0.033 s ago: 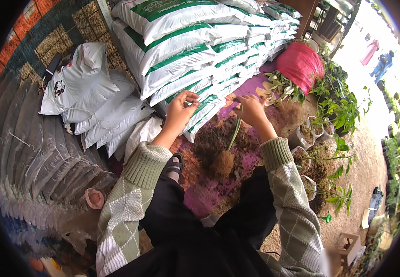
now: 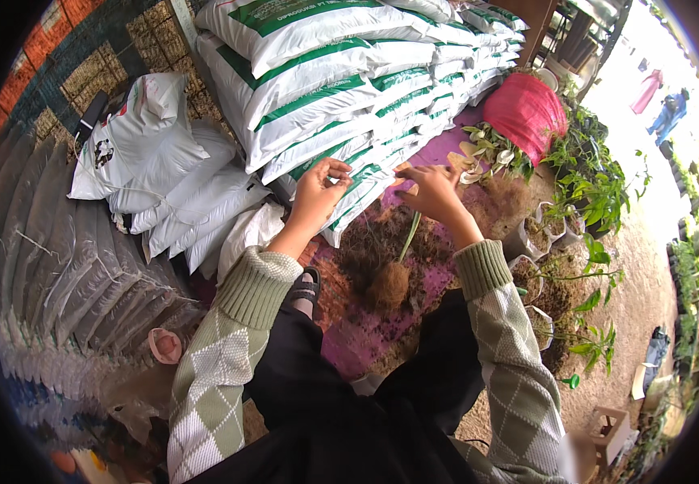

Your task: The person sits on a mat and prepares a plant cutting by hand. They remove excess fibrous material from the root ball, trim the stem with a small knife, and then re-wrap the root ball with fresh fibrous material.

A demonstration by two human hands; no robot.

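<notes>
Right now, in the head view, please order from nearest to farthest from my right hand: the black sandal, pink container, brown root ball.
1. Brown root ball, below your right hand
2. Black sandal, left of it
3. Pink container, lower left

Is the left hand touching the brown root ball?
No, the left hand is clearly apart from the brown root ball, which shows at the lower end of the green stem.

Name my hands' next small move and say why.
Perhaps bring the left hand to the green stem to steady it: the stem slants from the brown ball toward the right hand, and the left is apart from it.
</notes>
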